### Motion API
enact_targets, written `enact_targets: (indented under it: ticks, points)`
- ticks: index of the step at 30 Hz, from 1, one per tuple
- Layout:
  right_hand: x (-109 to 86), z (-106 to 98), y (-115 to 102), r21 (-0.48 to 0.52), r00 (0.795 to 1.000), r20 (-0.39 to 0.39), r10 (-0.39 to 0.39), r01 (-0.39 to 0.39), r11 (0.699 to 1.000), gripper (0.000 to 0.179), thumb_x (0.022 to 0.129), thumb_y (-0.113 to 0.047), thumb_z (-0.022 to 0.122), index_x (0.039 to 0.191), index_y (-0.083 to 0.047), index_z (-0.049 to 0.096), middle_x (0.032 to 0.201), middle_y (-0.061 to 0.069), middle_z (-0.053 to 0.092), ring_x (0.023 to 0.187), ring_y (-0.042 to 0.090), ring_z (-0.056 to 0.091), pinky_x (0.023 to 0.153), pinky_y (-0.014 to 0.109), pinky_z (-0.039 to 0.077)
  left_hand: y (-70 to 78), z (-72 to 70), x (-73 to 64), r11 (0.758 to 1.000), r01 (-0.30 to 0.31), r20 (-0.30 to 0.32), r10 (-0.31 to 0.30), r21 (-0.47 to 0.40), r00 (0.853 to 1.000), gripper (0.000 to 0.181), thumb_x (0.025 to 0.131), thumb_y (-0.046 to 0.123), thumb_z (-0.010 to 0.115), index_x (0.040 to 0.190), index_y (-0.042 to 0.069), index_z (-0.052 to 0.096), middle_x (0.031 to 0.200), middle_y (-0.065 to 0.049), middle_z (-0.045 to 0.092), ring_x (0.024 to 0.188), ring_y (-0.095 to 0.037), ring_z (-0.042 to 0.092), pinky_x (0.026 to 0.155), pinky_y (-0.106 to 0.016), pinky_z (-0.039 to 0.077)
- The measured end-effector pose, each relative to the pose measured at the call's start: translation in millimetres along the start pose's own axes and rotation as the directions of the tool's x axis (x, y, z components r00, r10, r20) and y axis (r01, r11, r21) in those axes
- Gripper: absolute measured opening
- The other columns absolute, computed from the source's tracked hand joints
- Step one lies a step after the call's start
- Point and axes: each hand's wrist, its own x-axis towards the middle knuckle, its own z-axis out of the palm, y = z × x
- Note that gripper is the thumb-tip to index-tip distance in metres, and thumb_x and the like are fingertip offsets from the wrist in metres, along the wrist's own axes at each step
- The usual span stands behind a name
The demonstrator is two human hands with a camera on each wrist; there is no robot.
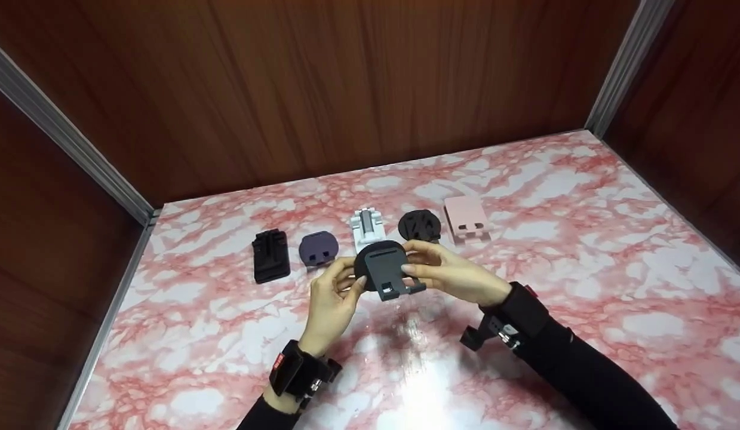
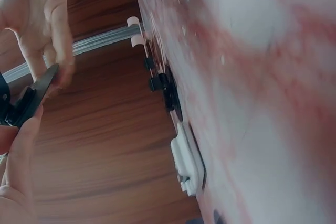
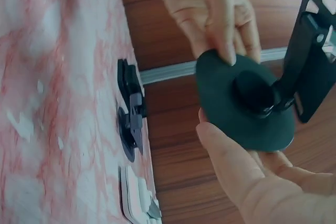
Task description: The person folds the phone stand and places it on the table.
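Observation:
Both hands hold a dark phone stand (image 1: pixel 386 270) up over the table. It has a round base (image 3: pixel 215 95) and a hinged plate with two small hooks at its lower end. My left hand (image 1: pixel 334 298) pinches the base's left rim, thumb in front and fingers behind. From the other side, my right hand (image 1: pixel 459 276) grips the stand, its thumb near the plate's edge. The right wrist view shows the disc's broad face and the short round post (image 3: pixel 254 93) joining it to the plate. In the left wrist view the disc is nearly edge-on.
Behind the hands stands a row of other phone stands: a folded black one (image 1: pixel 271 257), a round purple one (image 1: pixel 318 248), a white one (image 1: pixel 368 226), a round black one (image 1: pixel 418 224) and a pink one (image 1: pixel 466 215). Wooden panels (image 1: pixel 370 89) enclose the marbled table (image 1: pixel 196 334).

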Motion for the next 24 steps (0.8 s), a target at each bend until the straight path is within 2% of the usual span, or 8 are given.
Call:
enact_targets:
  ticks: [3, 5, 10, 12, 15, 19, 22, 24]
  points:
    - [2.2, 1, 1, 0.059, 1.0, 0.005, -0.003, 0.003, 0.998, 0.041, 0.089, -0.017, 0.061, 0.123, -0.004, 0.042, 0.112, 0.004, 0.055, 0.1, 0.013, 0.058, 0.09, 0.03, 0.052, 3.8, 0.6, -0.4, 1.0, 0.028, 0.008, -0.028, -0.004, 1.0, 0.031, 0.082, -0.011, 0.058, 0.112, -0.005, 0.055, 0.1, -0.024, 0.068, 0.083, -0.03, 0.068, 0.072, -0.035, 0.058]
    - [3.4, 1, 2, 0.088, 1.0, -0.004, 0.001, -0.001, 0.996, 0.036, 0.088, -0.015, 0.061, 0.119, -0.004, 0.045, 0.108, 0.003, 0.056, 0.097, 0.013, 0.059, 0.084, 0.028, 0.053, -2.2, 1.4, 0.1, 0.999, 0.034, 0.012, -0.034, -0.007, 0.999, 0.036, 0.082, -0.01, 0.058, 0.117, -0.001, 0.053, 0.1, -0.023, 0.068, 0.082, -0.03, 0.069, 0.072, -0.033, 0.058]
    - [5.4, 1, 3, 0.111, 0.998, -0.053, 0.017, -0.011, 0.994, 0.043, 0.085, -0.014, 0.065, 0.12, -0.002, 0.043, 0.107, 0.004, 0.056, 0.093, 0.013, 0.06, 0.08, 0.028, 0.055, -21.9, 3.5, 1.5, 1.0, 0.022, 0.004, -0.023, 0.017, 1.0, 0.039, 0.084, -0.004, 0.061, 0.122, 0.003, 0.052, 0.102, -0.02, 0.069, 0.084, -0.025, 0.069, 0.072, -0.026, 0.058]
    - [6.5, 1, 5, 0.111, 0.998, -0.065, 0.013, -0.005, 0.994, 0.043, 0.085, -0.012, 0.065, 0.12, 0.001, 0.043, 0.107, 0.005, 0.056, 0.093, 0.013, 0.061, 0.081, 0.028, 0.055, -24.6, 3.9, 1.1, 0.999, 0.025, 0.006, -0.025, 0.028, 1.0, 0.037, 0.085, 0.0, 0.061, 0.121, 0.002, 0.054, 0.103, -0.02, 0.068, 0.086, -0.024, 0.068, 0.073, -0.025, 0.057]
    - [8.2, 1, 7, 0.115, 0.996, -0.084, 0.006, 0.004, 0.993, 0.039, 0.086, -0.01, 0.063, 0.118, 0.002, 0.045, 0.105, 0.006, 0.058, 0.093, 0.015, 0.062, 0.084, 0.032, 0.055, -24.3, 4.1, 1.0, 0.998, 0.068, 0.031, -0.067, -0.019, 0.997, 0.034, 0.089, 0.009, 0.059, 0.122, 0.002, 0.054, 0.107, -0.02, 0.067, 0.092, -0.024, 0.067, 0.078, -0.028, 0.057]
    - [9.9, 2, 9, 0.042, 0.99, -0.14, 0.017, -0.011, 0.999, 0.046, 0.084, -0.014, 0.066, 0.12, 0.004, 0.045, 0.106, 0.007, 0.058, 0.091, 0.015, 0.063, 0.084, 0.031, 0.055, -21.2, 3.8, 0.2, 0.986, 0.151, 0.083, -0.145, -0.073, 0.986, 0.037, 0.091, 0.022, 0.057, 0.124, 0.005, 0.053, 0.114, -0.018, 0.064, 0.1, -0.024, 0.065, 0.088, -0.035, 0.054]
    - [10.4, 4, 11, -0.069, 0.98, -0.197, 0.013, -0.027, 0.997, 0.056, 0.081, -0.02, 0.071, 0.124, 0.003, 0.044, 0.107, 0.007, 0.059, 0.093, 0.013, 0.061, 0.083, 0.029, 0.054, -20.4, 3.9, -0.4, 0.98, 0.192, 0.117, -0.184, -0.055, 0.976, 0.041, 0.088, 0.027, 0.061, 0.124, 0.009, 0.053, 0.116, -0.014, 0.063, 0.103, -0.022, 0.063, 0.092, -0.033, 0.051]
    - [10.7, 5, 12, -0.133, 0.976, -0.217, -0.017, -0.012, 0.991, 0.056, 0.079, -0.02, 0.073, 0.123, 0.003, 0.047, 0.105, 0.006, 0.06, 0.093, 0.012, 0.06, 0.083, 0.028, 0.053, -20.5, 4.1, -0.7, 0.976, 0.205, 0.14, -0.194, -0.068, 0.971, 0.043, 0.087, 0.026, 0.064, 0.124, 0.01, 0.053, 0.117, -0.013, 0.062, 0.105, -0.021, 0.062, 0.093, -0.032, 0.051]
